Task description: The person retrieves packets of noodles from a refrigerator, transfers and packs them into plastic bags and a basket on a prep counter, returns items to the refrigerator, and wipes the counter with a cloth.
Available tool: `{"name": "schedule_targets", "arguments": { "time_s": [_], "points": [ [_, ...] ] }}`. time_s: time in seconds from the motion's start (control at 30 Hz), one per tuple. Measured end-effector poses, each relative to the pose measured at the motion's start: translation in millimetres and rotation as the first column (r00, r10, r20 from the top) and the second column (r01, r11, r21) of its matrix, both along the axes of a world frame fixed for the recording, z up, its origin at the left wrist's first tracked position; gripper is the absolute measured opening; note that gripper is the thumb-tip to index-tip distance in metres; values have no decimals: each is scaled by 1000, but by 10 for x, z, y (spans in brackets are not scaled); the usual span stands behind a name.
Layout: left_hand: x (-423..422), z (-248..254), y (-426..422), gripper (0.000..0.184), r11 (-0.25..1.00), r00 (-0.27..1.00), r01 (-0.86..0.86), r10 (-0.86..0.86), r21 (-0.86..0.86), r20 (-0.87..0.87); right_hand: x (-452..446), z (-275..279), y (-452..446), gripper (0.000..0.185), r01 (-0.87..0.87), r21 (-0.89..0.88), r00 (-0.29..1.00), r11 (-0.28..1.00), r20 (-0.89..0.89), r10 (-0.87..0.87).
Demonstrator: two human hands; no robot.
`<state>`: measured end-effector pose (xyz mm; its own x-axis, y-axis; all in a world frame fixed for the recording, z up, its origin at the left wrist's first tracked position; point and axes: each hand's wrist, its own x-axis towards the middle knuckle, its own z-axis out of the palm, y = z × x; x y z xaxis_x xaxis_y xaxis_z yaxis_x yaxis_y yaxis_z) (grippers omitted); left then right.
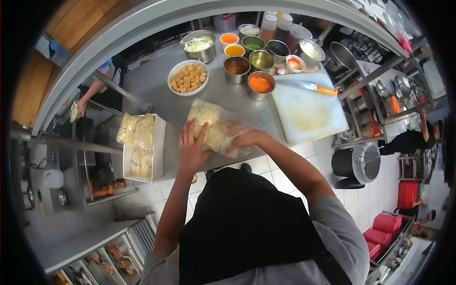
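A clear plastic bag of pale noodles [205, 114] lies at the near edge of the steel table. My left hand [192, 145] grips its near left side, with fingers and thumb apart across the plastic. My right hand [240, 135] is at the loose, crumpled plastic on the bag's right side; its fingers are blurred and partly behind the film, but seem closed on it. To the left stands a white basket [160, 147] with several similar bags [143, 130] in it. A blue-green rubber band [264, 117] rests on the steel to the right.
Beyond the bag is a white bowl of browned cubes [188, 78]. Several metal containers, one with orange contents [260, 85], crowd the back. A knife [304, 85] lies on the white cutting board [308, 116] at right. Another person's hand [82, 107] shows at far left.
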<state>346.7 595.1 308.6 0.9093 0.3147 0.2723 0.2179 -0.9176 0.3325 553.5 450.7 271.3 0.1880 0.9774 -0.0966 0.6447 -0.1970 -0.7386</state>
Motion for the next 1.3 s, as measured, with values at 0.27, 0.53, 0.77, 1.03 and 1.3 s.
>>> {"name": "schedule_targets", "arguments": {
  "time_s": [0.27,0.53,0.77,1.03,1.3],
  "points": [
    [-36,-184,91,109,997,997,-78,77,8,30,-15,73,-55,115,-80,-29,946,996,-318,66],
    [9,-413,35,116,980,984,-177,177,89,12,-382,-182,124,109,81,-185,992,979,113,-61],
    [19,-351,68,125,988,988,-152,152,4,38,167,-617,-82,99,49,-162,909,986,-401,-112],
    [-23,-365,138,123,990,989,-139,139,-15,41,634,-71,-802,82,131,-213,460,968,-852,-250],
    [-53,-75,-146,124,982,990,-37,60,-183,125,698,148,-1928,68,365,-290,36,885,-945,-325]
  ]
}}
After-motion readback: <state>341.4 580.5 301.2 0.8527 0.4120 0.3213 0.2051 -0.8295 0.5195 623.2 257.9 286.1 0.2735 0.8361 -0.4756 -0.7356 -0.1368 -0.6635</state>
